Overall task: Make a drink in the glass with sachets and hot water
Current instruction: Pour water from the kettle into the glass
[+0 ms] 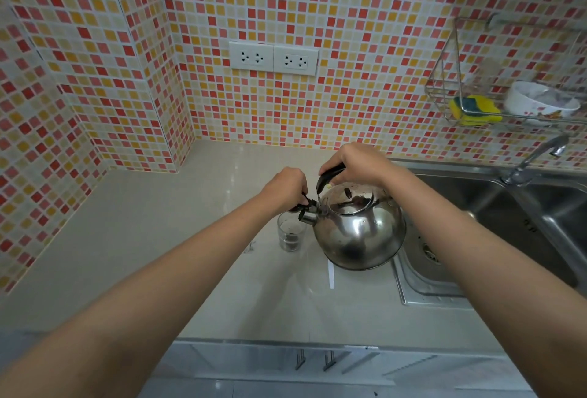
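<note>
Glass (291,234) stands on the counter (158,254) under the kettle (359,229) spout. Right hand (355,164) grips the black handle, tilting the kettle; left hand (287,188) pinches the spout cap (306,205). Dark contents low in the glass suggest sachets are in; pouring seems underway or about to start, stirring left. No stream is discernible, and the glass rim is partly hidden.

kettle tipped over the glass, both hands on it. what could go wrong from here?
1. The left hand pinches the spout cap, right where hot water or steam would come out: likely scald.
2. The glass is narrow and unheld; the pour could miss.
3. The kettle hangs beside the sink, held only by the right hand.
</note>
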Action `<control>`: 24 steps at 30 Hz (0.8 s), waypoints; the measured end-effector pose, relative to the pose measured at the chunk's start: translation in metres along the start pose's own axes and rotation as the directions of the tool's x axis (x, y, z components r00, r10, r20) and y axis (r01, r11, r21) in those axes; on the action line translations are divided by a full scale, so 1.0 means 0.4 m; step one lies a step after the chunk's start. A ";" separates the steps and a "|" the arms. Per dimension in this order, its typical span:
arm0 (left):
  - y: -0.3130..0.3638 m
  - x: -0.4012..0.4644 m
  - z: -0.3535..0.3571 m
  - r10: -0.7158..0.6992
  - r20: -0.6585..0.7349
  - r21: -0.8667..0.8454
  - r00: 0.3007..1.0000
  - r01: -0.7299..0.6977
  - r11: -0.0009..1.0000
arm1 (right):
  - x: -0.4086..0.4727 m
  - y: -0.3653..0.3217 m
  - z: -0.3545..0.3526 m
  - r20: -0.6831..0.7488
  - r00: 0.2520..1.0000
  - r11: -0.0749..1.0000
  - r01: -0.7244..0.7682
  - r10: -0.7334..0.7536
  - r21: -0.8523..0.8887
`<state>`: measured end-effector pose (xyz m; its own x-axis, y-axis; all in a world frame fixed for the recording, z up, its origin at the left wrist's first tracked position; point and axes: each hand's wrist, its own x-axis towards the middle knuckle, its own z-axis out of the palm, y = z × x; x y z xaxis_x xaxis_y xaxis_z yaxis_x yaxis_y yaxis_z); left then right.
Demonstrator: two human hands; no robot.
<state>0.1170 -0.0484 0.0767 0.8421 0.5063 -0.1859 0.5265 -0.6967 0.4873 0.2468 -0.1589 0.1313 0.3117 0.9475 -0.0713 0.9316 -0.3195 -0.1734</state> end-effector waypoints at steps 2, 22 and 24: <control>-0.003 0.004 0.001 0.006 -0.002 0.012 1.000 -0.006 1.000 | 0.006 0.000 0.000 0.004 1.000 1.000 0.005 -0.005 -0.011; -0.007 0.018 0.004 0.039 0.025 0.055 0.999 -0.040 0.998 | 0.022 0.001 0.001 0.048 0.999 0.999 0.027 -0.025 -0.037; -0.006 0.017 0.005 0.041 0.027 0.055 0.999 -0.042 0.998 | 0.020 0.000 0.001 0.047 0.999 0.999 0.030 -0.028 -0.036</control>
<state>0.1218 -0.0441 0.0725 0.8657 0.4636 -0.1889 0.4961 -0.7442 0.4473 0.2494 -0.1512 0.1305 0.2761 0.9545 -0.1122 0.9467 -0.2903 -0.1399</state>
